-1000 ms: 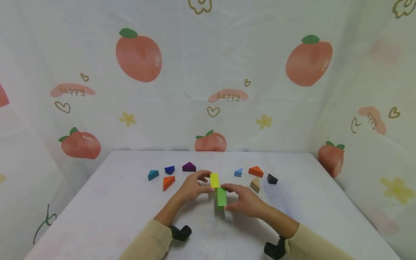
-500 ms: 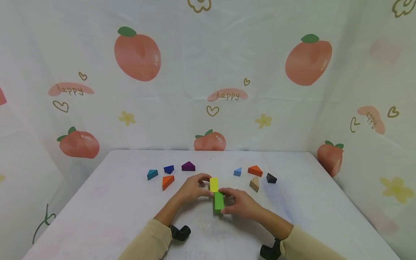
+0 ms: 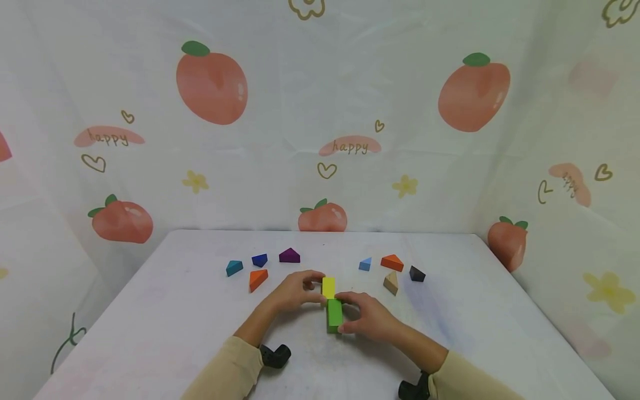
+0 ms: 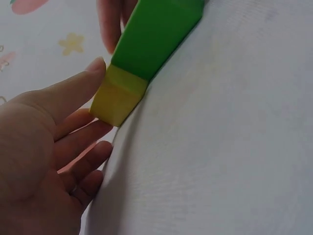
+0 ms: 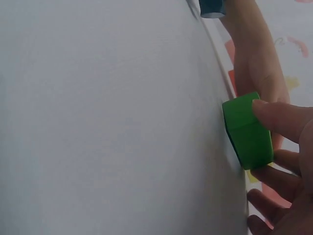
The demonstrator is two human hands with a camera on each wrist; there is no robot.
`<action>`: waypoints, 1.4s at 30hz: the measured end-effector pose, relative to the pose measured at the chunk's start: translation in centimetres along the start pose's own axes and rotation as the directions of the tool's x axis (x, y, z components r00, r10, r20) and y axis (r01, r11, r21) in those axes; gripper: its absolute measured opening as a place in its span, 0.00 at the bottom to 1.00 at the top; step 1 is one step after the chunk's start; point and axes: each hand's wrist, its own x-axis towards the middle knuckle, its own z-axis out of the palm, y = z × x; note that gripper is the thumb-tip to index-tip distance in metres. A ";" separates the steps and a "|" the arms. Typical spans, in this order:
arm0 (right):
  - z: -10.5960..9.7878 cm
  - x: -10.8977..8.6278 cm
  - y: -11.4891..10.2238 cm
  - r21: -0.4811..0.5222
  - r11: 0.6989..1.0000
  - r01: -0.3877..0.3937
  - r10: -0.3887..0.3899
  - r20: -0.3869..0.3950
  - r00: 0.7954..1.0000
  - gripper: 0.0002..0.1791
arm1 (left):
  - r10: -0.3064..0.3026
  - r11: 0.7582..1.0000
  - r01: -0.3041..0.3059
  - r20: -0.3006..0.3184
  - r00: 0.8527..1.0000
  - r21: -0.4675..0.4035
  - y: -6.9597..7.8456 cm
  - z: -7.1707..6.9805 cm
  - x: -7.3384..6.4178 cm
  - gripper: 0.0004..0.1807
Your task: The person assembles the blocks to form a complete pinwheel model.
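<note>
A yellow block [image 3: 328, 287] and a green block [image 3: 334, 316] lie end to end on the white table, the green one nearer to me. My left hand [image 3: 297, 290] pinches the yellow block between thumb and fingers from its left side. In the left wrist view the yellow block [image 4: 118, 95] meets the end of the green block [image 4: 155, 39]. From the right, my right hand [image 3: 370, 316] holds the green block, thumb at its near end and fingertips by the seam. The right wrist view shows that thumb on the green block [image 5: 248, 132].
Back left on the table [image 3: 165, 333] are teal [image 3: 234, 268], dark blue [image 3: 260, 260], purple [image 3: 289, 255] and orange [image 3: 258, 280] triangular blocks. Back right are light blue [image 3: 365, 264], orange [image 3: 392, 263], wooden [image 3: 391, 283] and black [image 3: 417, 274] ones. A printed curtain [image 3: 270, 139] hangs behind.
Both hands have drawn the yellow and green blocks toward me and slightly left. The green block has shifted left, more in line with the yellow one. The other blocks stay put.
</note>
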 end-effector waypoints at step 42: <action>1.0 -1.0 -1.7 0.031 0.997 -0.072 0.074 -0.069 0.995 0.42 | -0.028 0.994 0.031 -0.029 0.999 0.104 2.0 0.9 -1.4 0.35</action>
